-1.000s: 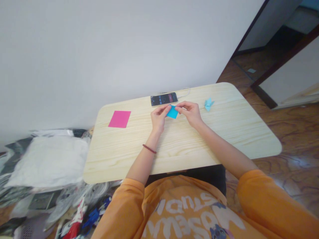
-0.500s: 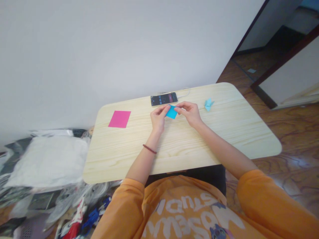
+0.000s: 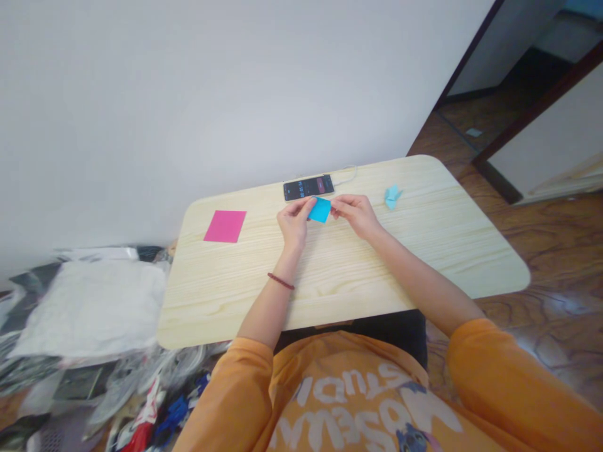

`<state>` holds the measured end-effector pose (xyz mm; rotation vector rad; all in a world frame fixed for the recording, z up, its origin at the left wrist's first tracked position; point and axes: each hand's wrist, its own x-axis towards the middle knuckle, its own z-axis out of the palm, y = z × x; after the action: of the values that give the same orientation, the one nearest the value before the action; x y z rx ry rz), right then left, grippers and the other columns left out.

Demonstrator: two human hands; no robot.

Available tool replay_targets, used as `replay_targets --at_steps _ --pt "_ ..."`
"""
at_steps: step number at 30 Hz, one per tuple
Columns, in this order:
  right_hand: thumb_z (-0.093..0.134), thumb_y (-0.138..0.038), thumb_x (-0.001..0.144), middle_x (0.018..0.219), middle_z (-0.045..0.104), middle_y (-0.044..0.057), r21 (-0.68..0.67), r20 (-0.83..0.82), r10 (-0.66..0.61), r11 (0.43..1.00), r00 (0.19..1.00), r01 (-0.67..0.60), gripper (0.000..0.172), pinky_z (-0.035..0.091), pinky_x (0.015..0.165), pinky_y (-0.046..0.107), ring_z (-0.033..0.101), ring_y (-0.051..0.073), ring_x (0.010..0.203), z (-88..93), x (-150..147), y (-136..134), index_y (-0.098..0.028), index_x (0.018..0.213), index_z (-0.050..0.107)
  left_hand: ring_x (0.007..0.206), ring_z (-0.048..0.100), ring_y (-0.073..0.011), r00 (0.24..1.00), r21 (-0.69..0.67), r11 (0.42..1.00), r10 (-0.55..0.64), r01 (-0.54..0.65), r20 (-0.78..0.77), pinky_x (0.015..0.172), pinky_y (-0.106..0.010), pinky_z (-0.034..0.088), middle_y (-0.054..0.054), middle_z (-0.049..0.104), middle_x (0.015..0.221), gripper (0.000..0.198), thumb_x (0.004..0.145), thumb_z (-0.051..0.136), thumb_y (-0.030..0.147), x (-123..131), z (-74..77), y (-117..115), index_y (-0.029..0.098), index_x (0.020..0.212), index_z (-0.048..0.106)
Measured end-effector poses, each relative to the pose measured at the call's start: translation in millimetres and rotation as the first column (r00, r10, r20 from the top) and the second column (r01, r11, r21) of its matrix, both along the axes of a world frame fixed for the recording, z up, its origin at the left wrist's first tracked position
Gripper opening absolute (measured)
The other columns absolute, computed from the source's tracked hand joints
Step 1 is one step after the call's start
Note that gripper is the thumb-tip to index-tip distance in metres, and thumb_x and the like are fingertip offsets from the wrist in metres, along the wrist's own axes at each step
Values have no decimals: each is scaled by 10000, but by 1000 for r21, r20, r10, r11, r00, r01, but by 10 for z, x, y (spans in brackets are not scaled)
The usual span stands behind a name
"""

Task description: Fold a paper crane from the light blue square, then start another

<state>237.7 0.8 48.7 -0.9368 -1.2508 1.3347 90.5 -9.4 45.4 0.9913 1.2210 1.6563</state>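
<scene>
A small blue square of paper [image 3: 320,209] is pinched between my left hand [image 3: 294,223] and my right hand [image 3: 355,215], just above the pale wooden table [image 3: 377,270]. Its left and right edges sit in my fingertips. A black smartphone [image 3: 308,187] lies with a lit screen just beyond my left fingers. To the right of my right hand sits a small light-blue folded paper figure [image 3: 392,196]. A flat pink paper sheet [image 3: 225,226] lies farther left. A dark red bead bracelet [image 3: 281,280] circles my left wrist.
A white cable [image 3: 346,175] runs from the phone along the table's far edge. A white wall [image 3: 188,107] rises behind the table. Cloth and plastic bags [image 3: 89,311] are heaped at the left, and a brown wooden floor [image 3: 541,245] spreads to the right.
My hands and the blue paper have shifted slightly left, with the paper turned a little. The phone, pink sheet and folded figure keep their places on the table.
</scene>
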Motion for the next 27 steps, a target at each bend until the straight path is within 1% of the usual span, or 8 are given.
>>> replay_targets --at_steps 3,6,8,11,13,16,22,27 --pt "760 -506 581 579 608 4 -27 19 -13 1000 1000 14 359 425 539 254 507 101 539 6 -13 -13 -162 640 676 595 597 -117 1000 4 1000 -18 18 -12 541 -226 461 -25 703 691 228 607 768 384 -20 12 7 187 714 727" --pt "784 -480 551 523 576 -11 -12 62 -47 999 997 48 341 413 525 250 489 97 518 21 -25 -30 -167 633 677 679 635 -144 999 41 998 -45 46 -22 644 -265 503 -39 711 727 215 602 776 363 -17 25 4 184 710 724" --pt "785 -475 551 512 566 -16 1 69 -71 998 995 71 330 412 529 253 479 96 513 25 -30 -34 -172 618 673 734 652 -159 998 58 996 -60 61 -23 703 -289 513 -48 717 769 232 600 782 352 2 33 -7 186 752 724" --pt "777 -487 556 523 571 -15 1 50 -101 995 994 101 332 421 541 260 479 99 518 12 -34 -27 -178 624 676 796 661 -170 995 55 994 -96 97 -19 742 -301 520 -49 719 861 353 561 810 329 43 36 -31 198 873 710" --pt "778 -482 555 536 578 -13 -11 28 -101 995 995 101 328 425 547 259 486 99 526 -3 -36 -19 -178 631 680 797 660 -171 993 48 992 -113 114 -19 734 -302 524 -45 716 880 415 542 822 323 64 37 -49 202 918 694" --pt "785 -461 552 553 591 -8 -36 -5 -79 996 997 79 315 427 556 256 496 98 537 -16 -45 -16 -174 630 684 770 659 -167 992 51 992 -118 119 -37 712 -297 525 -41 711 852 427 552 819 323 70 49 -76 203 937 680" --pt "815 -451 501 577 613 -5 -94 -60 -52 995 997 46 328 434 557 256 500 96 542 -21 -80 -21 -181 641 693 648 631 -132 996 54 996 -69 72 -58 642 -263 508 -18 691 740 375 563 814 309 46 112 -109 196 890 669" --pt "823 -436 491 592 619 -3 -125 -93 -41 992 995 29 321 427 552 252 501 92 547 -34 -79 -15 -180 632 690 682 644 -146 996 39 996 -78 79 -41 670 -275 510 -17 686 714 333 583 805 317 27 140 -105 188 862 679"
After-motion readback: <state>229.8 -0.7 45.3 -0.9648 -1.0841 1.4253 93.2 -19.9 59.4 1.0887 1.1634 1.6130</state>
